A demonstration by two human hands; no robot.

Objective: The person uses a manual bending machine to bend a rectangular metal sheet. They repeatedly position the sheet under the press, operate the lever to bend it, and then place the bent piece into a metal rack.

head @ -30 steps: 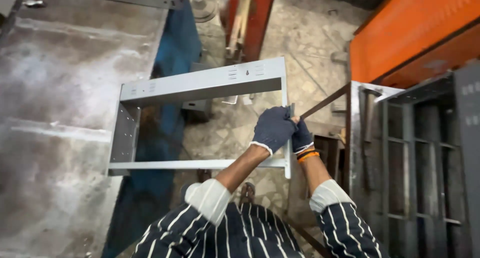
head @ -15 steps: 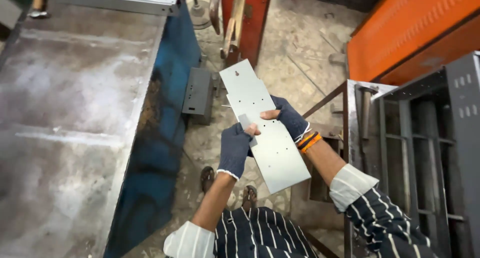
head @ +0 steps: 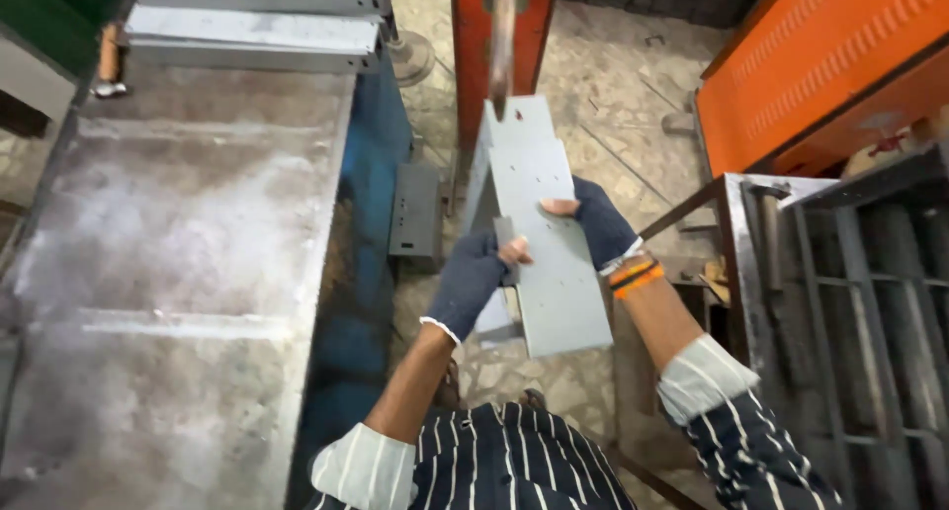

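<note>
Head cam: left hand (head: 473,278) and right hand (head: 600,223), both gloved, pinching opposite edges of grey metal panel (head: 550,243), keeping it steady midair beside steel table (head: 178,253).

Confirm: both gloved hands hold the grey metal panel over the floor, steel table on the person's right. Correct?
Not quite. The head view shows the steel table on the person's left, not the right. The rest stands: the left hand and right hand, both gloved, hold the grey metal panel over the floor.
</note>
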